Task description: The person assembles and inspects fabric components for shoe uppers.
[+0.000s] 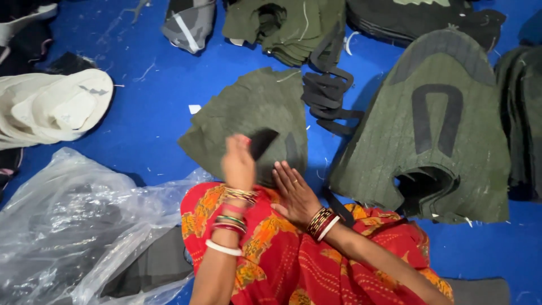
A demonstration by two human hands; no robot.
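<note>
A stack of olive green fabric shoe-upper pieces (248, 113) lies on the blue floor just ahead of my knee. My left hand (238, 162) is raised over its near edge and pinches a small black piece (263, 141). My right hand (296, 195) rests flat, fingers together, on the near edge of the same stack, with a ring on one finger. Both wrists carry several bangles. My red and orange patterned garment (316, 254) covers my lap below the hands.
A taller green stack with a black U-shaped patch (435, 124) lies at the right. Black U-shaped strips (324, 93) are piled between the stacks. Cream pieces (51, 107) sit at the left, clear plastic bags (73, 226) at bottom left, more green and dark stacks (288, 25) along the top.
</note>
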